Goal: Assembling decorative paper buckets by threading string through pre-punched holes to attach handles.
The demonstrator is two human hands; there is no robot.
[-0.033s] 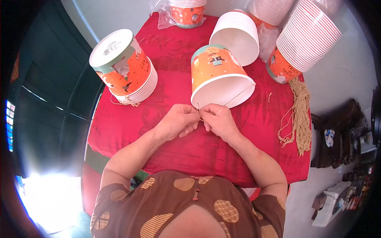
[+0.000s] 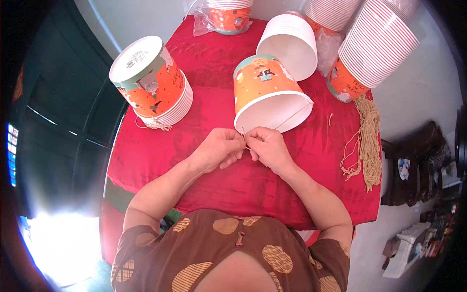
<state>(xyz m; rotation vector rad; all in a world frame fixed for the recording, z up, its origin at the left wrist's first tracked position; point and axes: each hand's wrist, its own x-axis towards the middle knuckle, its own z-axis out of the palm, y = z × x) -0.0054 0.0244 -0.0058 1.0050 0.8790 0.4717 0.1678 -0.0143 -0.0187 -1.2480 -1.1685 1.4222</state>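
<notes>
An orange paper bucket [image 2: 260,82] with a green base band lies tilted on the red-covered table, its white open mouth toward me. A thin tan string [image 2: 290,118] crosses that mouth from the right rim down to my fingers. At the rim's near left edge, my left hand [image 2: 222,147] pinches the string, fingertips pressed together. Close beside it, my right hand [image 2: 270,148] pinches the string too, almost touching the left. A short string end sticks up between the two hands. Whether a knot lies there is hidden by the fingertips.
At left stands an upside-down stack of buckets [image 2: 154,85] with string at its rim. Behind the worked bucket lies a white-sided bucket [image 2: 290,46]. Tall nested buckets [image 2: 374,46] lean at right, near a bundle of tan strings [image 2: 368,146]. Plastic-wrapped buckets [image 2: 229,18] stand far back.
</notes>
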